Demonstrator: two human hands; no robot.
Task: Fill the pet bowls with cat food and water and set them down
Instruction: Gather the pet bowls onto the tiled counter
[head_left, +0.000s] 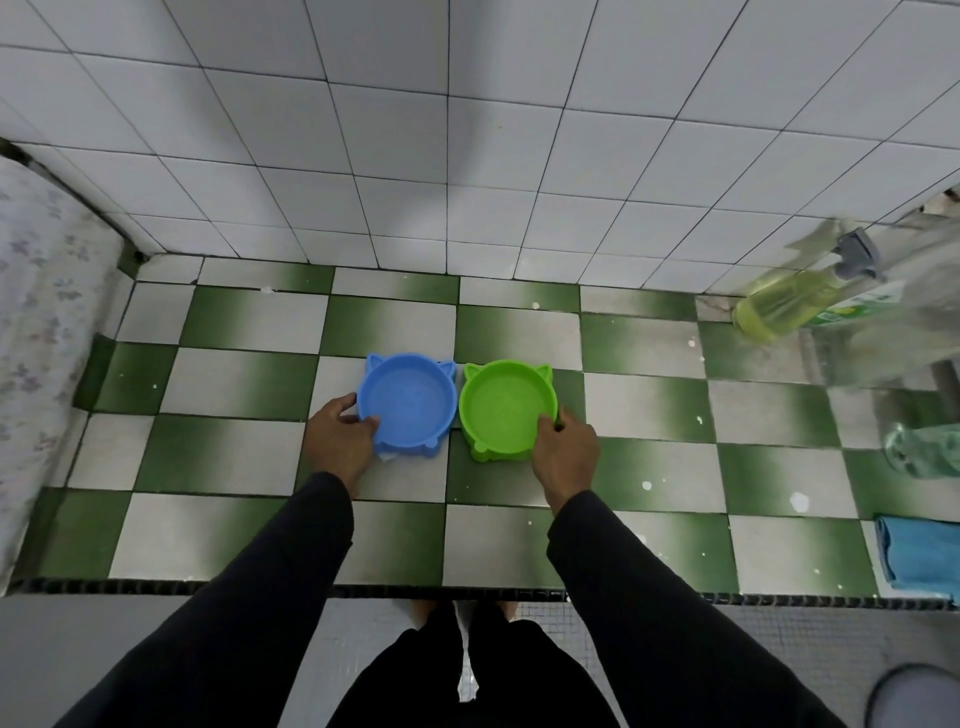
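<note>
Blue bowl (407, 402) and green bowl (506, 409) sit side by side at bench (239, 384) centre, both seemingly empty. Left hand (340, 441) fingers pinch blue's seven-o'clock rim; right hand (566, 457) fingers pinch green's five-o'clock rim. Filling remains.

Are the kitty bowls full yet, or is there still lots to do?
Not yet. The blue bowl and green bowl sit side by side on the checkered counter, and both look empty. The left hand holds the blue bowl's rim; the right hand holds the green one's. Food, water and setting them down are all still to come.
</note>
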